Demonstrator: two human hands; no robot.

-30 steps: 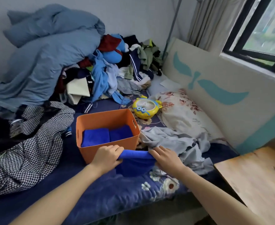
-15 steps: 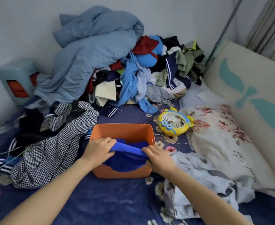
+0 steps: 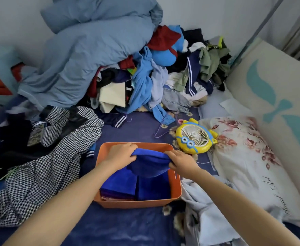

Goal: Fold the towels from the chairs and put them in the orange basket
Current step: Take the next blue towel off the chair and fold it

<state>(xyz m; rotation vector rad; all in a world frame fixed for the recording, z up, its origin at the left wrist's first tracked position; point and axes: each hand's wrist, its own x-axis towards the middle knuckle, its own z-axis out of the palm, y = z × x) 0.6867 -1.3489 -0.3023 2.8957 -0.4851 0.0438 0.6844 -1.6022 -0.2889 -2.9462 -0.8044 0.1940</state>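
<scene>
Bed (image 3: 124, 226) | left hand (image 3: 120, 154), right hand (image 3: 181, 161) grip towel (image 3: 150, 164) over orange basket (image 3: 136, 203) | axis left-right

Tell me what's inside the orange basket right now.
In the orange basket, folded blue towels lie side by side on its floor. The left hand and right hand hold another blue towel above them, hiding the far floor.

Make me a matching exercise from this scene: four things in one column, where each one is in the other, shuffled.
Things:
1 blue towel
2 yellow fan
3 checked garment
4 folded towels

Places:
A in the bottom of the orange basket
B gripped by the left hand and right hand above the basket
C spread on the bed, left of the basket
D beside the floral pillow

Pairs: 1-B; 2-D; 3-C; 4-A
</scene>
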